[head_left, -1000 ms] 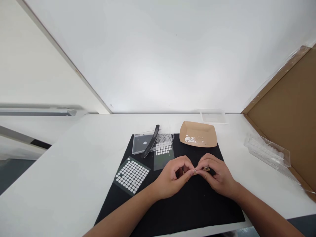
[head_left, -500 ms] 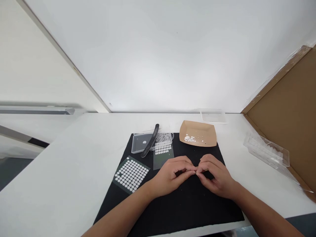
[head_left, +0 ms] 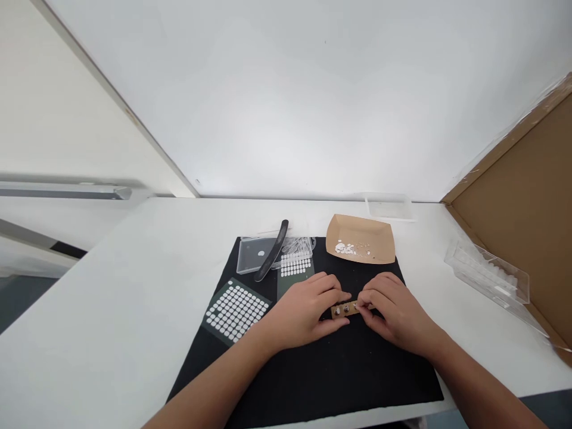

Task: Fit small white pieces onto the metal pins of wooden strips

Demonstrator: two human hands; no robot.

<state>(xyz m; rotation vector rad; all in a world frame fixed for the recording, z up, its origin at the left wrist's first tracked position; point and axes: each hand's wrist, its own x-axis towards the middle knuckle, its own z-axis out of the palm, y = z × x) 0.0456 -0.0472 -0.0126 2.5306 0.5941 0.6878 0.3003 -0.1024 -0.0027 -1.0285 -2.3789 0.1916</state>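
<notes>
A narrow brown strip (head_left: 340, 311) with several small dark, shiny pieces along it lies on the black mat (head_left: 339, 381). My left hand (head_left: 308, 310) grips the strip's left end, thumb below and fingers above. Over the strip's right part, my right hand (head_left: 393, 307) has its thumb and fingers pinched together. A small white piece (head_left: 356, 305) shows at those right fingertips; its exact form is too small to tell. The right hand covers the strip's far end.
Left on the mat lies a sheet of white dots (head_left: 236, 310), with a second dotted sheet (head_left: 290, 283) behind. A black curved tool (head_left: 272, 250) rests across a clear case (head_left: 250, 262). A cardboard tray (head_left: 379, 238) holds white bits. Clear boxes (head_left: 491, 274) stand right.
The fingertips of both hands were together; now they are apart, with the brown strip showing between them. My left hand has shifted slightly left onto the strip's end.
</notes>
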